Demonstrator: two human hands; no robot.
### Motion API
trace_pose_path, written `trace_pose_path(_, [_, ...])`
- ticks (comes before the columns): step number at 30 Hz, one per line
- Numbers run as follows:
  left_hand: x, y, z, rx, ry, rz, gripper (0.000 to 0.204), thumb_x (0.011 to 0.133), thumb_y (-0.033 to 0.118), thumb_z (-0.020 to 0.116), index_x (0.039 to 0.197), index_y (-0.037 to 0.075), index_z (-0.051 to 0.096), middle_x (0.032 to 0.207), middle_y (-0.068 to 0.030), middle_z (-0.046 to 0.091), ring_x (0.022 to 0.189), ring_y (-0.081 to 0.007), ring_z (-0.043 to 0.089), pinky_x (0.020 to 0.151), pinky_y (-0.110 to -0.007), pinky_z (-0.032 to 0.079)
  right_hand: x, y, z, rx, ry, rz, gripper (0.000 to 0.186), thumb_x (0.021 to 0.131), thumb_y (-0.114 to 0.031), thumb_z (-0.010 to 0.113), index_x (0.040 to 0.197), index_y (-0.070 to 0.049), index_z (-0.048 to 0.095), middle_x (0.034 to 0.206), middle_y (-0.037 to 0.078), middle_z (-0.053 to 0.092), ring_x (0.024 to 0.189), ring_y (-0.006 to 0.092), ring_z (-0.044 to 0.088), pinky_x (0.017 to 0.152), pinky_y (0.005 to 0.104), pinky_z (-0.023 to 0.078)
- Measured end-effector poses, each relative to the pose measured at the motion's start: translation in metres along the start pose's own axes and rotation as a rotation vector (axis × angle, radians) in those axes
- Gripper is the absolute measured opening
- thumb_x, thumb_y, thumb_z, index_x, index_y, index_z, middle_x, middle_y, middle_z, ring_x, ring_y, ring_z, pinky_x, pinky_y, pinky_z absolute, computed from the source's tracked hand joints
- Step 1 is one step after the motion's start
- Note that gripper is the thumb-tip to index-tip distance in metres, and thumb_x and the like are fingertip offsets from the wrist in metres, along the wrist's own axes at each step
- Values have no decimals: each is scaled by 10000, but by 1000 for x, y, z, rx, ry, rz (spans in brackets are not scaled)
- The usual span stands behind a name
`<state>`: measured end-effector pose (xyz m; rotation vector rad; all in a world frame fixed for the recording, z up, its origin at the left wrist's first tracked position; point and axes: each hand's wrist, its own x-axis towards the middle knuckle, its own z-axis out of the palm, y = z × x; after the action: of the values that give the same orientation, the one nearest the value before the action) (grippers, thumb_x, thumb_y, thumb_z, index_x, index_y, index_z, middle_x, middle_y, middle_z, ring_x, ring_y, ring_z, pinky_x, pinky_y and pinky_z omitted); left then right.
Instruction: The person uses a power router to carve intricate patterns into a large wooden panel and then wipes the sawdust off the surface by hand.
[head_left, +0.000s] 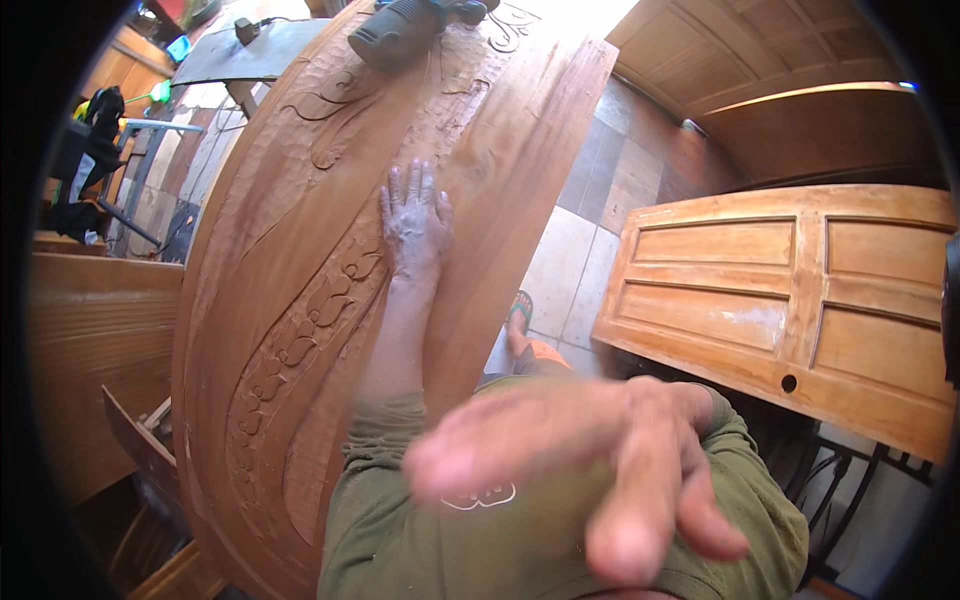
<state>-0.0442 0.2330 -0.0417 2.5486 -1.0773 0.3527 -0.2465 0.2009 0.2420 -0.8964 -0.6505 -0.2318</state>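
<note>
Closest to you, your right hand [590, 465] hangs blurred in front of your green-sleeved chest, fingers spread loose and holding nothing. Beyond it, your left hand [413, 222], dusted pale, lies flat with fingers extended on the large reddish-brown carved wooden panel [300, 300], just beside its band of leaf and flower carving; it grips nothing. To the right, a light panelled wooden door [790, 300] lies over the tiled floor [585, 260]. Farthest off, a dark grey power tool [400, 30] rests on the panel's upper end.
</note>
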Motion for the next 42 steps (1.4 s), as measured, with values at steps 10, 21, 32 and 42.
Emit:
trace_pose_path(10, [-30, 9, -23, -128, -12, -40, 519, 1084, 362, 514, 1531, 101, 552, 1605, -70, 522, 1515, -352, 426, 1264, -524, 291, 17, 78, 54, -8, 48, -527, 761, 1037, -660, 519, 1452, -34, 645, 1501, 481, 427, 1413, 611, 445, 1138, 634, 376])
trace_pose_path(21, [-28, 13, -23, -507, 89, 29, 384, 1046, 318, 628, 1341, 87, 715, 1390, -143, 690, 1396, -418, 554, 1227, -520, 357, -25, 40, 19, -311, 62, -89, 759, 988, -690, 564, 1497, -128, 580, 1515, 432, 432, 1459, 570, 398, 1165, 625, 337])
trace_pose_path(32, [-35, 15, -27, -564, -158, 326, 508, 1044, 478, 588, 1380, 110, 687, 1542, -92, 581, 1508, -368, 430, 1287, -494, 265, -260, 36, 54, -857, 890, 654, 1006, 981, -820, 400, 1582, -13, 434, 1625, 223, 442, 1474, 348, 473, 1180, 483, 367])
trace_pose_path(42, [-35, 16, -32, -575, -160, 326, 464, 1071, 440, 553, 1382, 123, 688, 1543, -74, 582, 1511, -347, 431, 1288, -484, 267, -320, 55, 94, -853, 1080, 663, 958, 1014, -776, 391, 1546, 16, 480, 1601, 214, 479, 1473, 333, 474, 1200, 468, 349])
